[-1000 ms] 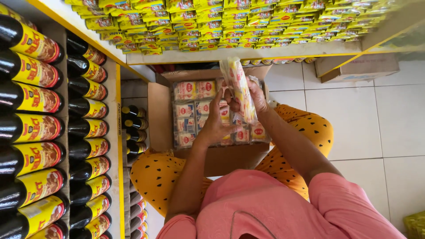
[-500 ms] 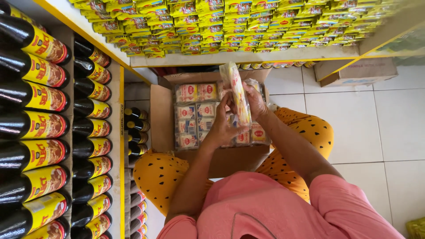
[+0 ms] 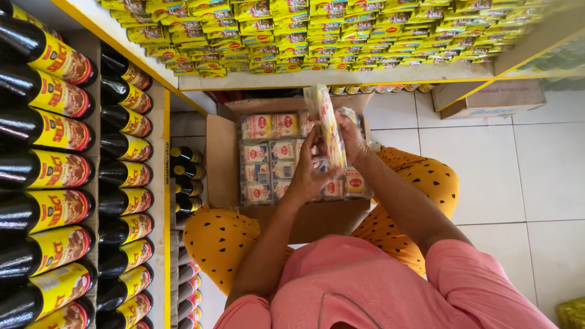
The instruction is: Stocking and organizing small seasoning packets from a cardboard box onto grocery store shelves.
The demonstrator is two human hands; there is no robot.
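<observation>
I hold a clear plastic multipack of small noodle packets [image 3: 326, 120] upright on its edge above an open cardboard box [image 3: 220, 159]. My left hand [image 3: 309, 172] grips its lower left side. My right hand [image 3: 350, 139] clasps it from the right. Several more clear-wrapped packs with red and white labels [image 3: 268, 157] lie flat in rows inside the box. The box sits on the floor between my knees in yellow black-dotted trousers [image 3: 224, 239].
Dark sauce bottles with yellow and red labels [image 3: 58, 158] fill the shelves on the left. Yellow packets [image 3: 317, 33] crowd the shelf above the box. Another cardboard box [image 3: 493, 97] sits under the right shelf on white tiled floor [image 3: 518, 183].
The pack and both hands have stayed in almost the same place above the box; my hands shifted only slightly on it.
</observation>
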